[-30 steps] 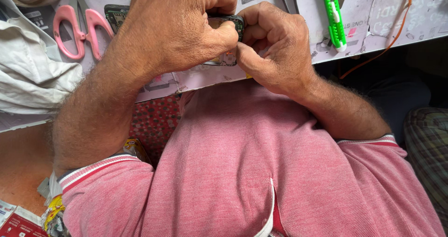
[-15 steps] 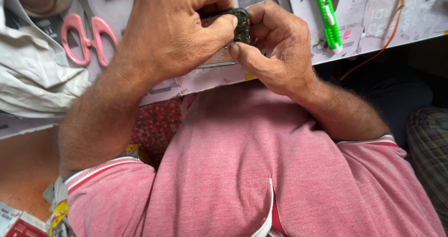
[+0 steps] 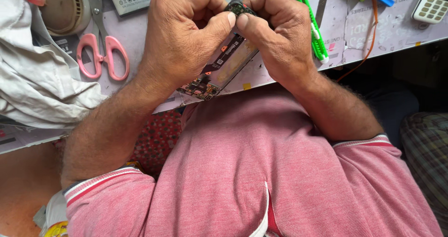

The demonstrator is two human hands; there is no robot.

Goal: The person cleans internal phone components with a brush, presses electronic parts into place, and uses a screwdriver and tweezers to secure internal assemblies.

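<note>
Thumbs meet at the top end of an opened phone (image 3: pixel 224 66), back cover off, circuit board and dark flex strip exposed. Your left hand (image 3: pixel 186 36) wraps the upper body of the phone, thumb clamped against the small black round-edged part (image 3: pixel 237 7) at its top; your right hand (image 3: pixel 277 36) pinches the same part from the other side, fingers curled tight together on it. The phone hangs tilted above the table edge (image 3: pixel 280 78), its lower end with the exposed board pointing toward your chest, unsupported. Risk as judged from here: both pinches bear on one small piece, so a slip could snap it or tear the flex strip beneath; the free lower end could swing and knock the table edge if either hold loosens. Pink scissors (image 3: pixel 103 55) lie to your left near a white cloth (image 3: pixel 42 92); a green utility knife (image 3: pixel 310 24) sits just beside your right hand, and a calculator (image 3: pixel 431 3) lies at the far right.
</note>
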